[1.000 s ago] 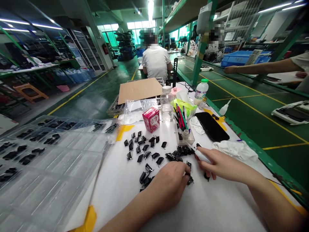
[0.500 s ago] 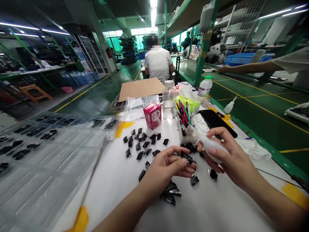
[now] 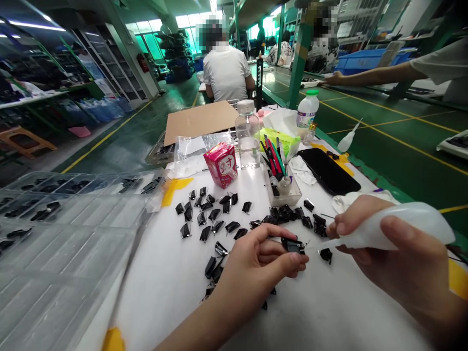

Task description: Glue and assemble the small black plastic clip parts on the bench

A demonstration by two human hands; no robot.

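The left hand point(image 3: 256, 265) is raised just above a white table point(image 3: 321, 312), palm turned inward, with the thumb and fingertips pinching one small black plastic part point(image 3: 292, 243). The right hand point(image 3: 402, 258) comes in from the right, its fingers wrapped firmly around one white squeeze bottle point(image 3: 398, 226). The bottle's thin nozzle points left and ends right at the held part.

A clear compartment tray point(image 3: 73, 234) at the left holds black parts in its far cells only. A small clear box point(image 3: 283, 195) holds several pens standing upright. Two bottles stand behind it: a clear water bottle point(image 3: 247, 141), partly filled, and a white bottle with a green cap point(image 3: 306, 113). More than a dozen loose black parts point(image 3: 212, 214) are scattered on the table, along with one pink carton point(image 3: 221, 165) and one black phone point(image 3: 329, 171).
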